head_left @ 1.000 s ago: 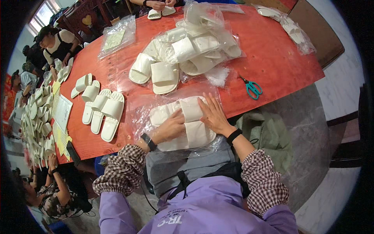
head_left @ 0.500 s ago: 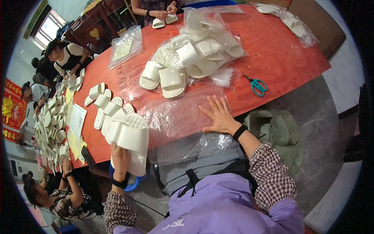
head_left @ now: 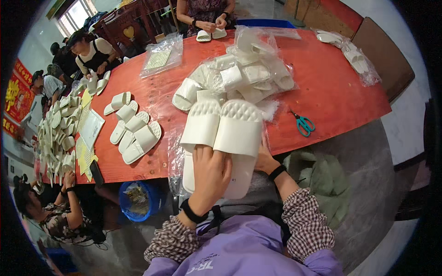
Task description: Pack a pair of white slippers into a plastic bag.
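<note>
My left hand [head_left: 209,175] holds a pair of white slippers [head_left: 237,131] upright in front of me, its fingers tucked under the straps. Partly behind the pair is my right hand [head_left: 265,160]; its fingers are hidden, so what they touch does not show. A clear plastic bag [head_left: 175,162] lies flat at the table's front edge, largely covered by the slippers. To the left, several loose white slippers [head_left: 142,138] rest in a row on the red table. Beyond the held pair rises a heap of bagged white slippers [head_left: 230,78].
Teal-handled scissors [head_left: 304,125] lie on the red table [head_left: 331,101] at the right. A big pile of slippers [head_left: 60,124] covers its left end, where other people work. A blue bin [head_left: 133,207] stands on the floor; a dark phone-like object [head_left: 96,173] sits at the edge.
My left hand has carried the slippers from the left to the middle, over the plastic bag. My right hand, earlier spread flat on the bag, is now partly behind the pair. The view has shifted slightly.
</note>
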A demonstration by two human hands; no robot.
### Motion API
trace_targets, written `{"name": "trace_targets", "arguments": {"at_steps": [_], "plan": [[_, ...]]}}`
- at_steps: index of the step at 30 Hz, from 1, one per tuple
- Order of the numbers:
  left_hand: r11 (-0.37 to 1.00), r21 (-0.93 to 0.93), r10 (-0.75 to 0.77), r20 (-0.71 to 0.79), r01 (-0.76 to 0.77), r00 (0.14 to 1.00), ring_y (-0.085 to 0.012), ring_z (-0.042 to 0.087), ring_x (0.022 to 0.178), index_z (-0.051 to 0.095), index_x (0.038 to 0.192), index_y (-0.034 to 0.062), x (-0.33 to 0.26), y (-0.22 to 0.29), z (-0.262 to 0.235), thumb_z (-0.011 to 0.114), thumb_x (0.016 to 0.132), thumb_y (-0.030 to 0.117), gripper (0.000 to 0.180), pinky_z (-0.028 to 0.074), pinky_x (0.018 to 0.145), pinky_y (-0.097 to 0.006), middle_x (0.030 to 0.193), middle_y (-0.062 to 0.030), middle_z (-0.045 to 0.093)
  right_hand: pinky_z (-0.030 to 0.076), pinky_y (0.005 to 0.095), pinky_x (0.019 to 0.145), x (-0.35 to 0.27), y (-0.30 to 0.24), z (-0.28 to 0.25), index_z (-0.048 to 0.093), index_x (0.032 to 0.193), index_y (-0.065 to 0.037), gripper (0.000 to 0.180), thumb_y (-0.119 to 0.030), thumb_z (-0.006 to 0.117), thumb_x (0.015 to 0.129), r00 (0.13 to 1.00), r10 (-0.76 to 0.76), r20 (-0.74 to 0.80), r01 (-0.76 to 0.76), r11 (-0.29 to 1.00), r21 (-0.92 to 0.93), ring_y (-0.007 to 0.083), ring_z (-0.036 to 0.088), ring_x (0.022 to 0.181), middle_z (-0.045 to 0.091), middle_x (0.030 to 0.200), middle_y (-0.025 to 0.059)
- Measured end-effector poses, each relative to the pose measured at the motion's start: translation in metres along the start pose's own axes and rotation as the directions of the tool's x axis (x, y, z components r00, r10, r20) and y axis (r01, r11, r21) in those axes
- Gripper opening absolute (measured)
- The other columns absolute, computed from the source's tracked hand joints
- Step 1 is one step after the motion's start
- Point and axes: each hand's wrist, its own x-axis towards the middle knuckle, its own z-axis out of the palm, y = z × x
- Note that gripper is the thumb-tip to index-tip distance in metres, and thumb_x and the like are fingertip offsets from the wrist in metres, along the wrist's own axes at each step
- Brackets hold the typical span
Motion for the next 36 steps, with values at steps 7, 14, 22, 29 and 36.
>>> {"name": "trace_targets", "arguments": {"at_steps": [7,14,22,29,36], "plan": [[0.966,0.221,-0.178,0.197,0.133,0.964,-0.0408,0.044,0.107,0.059,0.110,0.0013,-0.053,-0.101,0.096,0.062,0.085,0.023,0.033,0.029,0.100,-0.057,0.102,-0.0213,0.050,0.009,0.0572,0.114,0.002,-0.003,-0.035,0.037,0.144,-0.007,0.092,-0.056,0.069,0.073,0.983,0.039,0.178,-0.063,0.990,0.129,0.0444,0.009,0.143,0.011,0.156,0.0235],[0.996,0.043,-0.084,0.189,0.077,0.978,-0.0424,0.038,0.127,0.065,0.115,0.0157,-0.073,-0.115,0.060,0.065,0.084,0.016,0.032,0.028,0.103,-0.057,0.127,-0.0170,0.050,0.043,0.0342,0.099,0.003,0.073,-0.099,0.062,0.117,-0.001,0.031,-0.009,0.059,0.087,0.932,0.358,-0.054,-0.256,0.757,0.601,0.0270,0.059,0.113,0.063,0.119,0.0147],[0.999,-0.012,-0.047,0.207,0.050,0.977,-0.0322,0.046,0.121,0.052,0.123,0.0079,-0.087,-0.099,0.046,0.067,0.076,0.008,0.049,0.037,0.099,-0.044,0.131,-0.0128,0.050,0.043,0.0441,0.094,-0.080,0.180,-0.061,0.051,0.127,-0.001,0.043,-0.006,0.058,0.085,0.811,0.561,-0.169,-0.574,0.817,-0.045,0.0403,0.051,0.112,0.054,0.121,0.0212],[0.980,0.196,0.006,0.172,-0.040,0.985,-0.0244,0.053,0.102,0.053,0.121,0.0011,-0.077,-0.104,0.065,0.063,0.079,0.011,0.045,0.041,0.085,-0.036,0.108,-0.0085,0.060,0.045,0.0484,0.085,-0.063,0.164,-0.088,0.052,0.114,0.000,0.040,-0.009,0.065,0.078,0.812,0.583,-0.034,-0.583,0.808,-0.081,0.0408,0.053,0.103,0.054,0.108,0.0221],[0.959,0.262,0.043,0.241,-0.107,0.970,-0.0225,0.054,0.091,0.060,0.103,0.0064,-0.088,-0.108,0.057,0.063,0.070,0.008,0.032,0.041,0.079,-0.036,0.091,-0.0049,0.059,0.049,0.0387,0.082,-0.079,0.163,-0.112,0.052,0.117,0.001,0.040,-0.011,0.062,0.080,0.786,0.613,0.083,-0.612,0.751,0.247,0.0295,0.061,0.091,0.059,0.105,0.0174]]}}
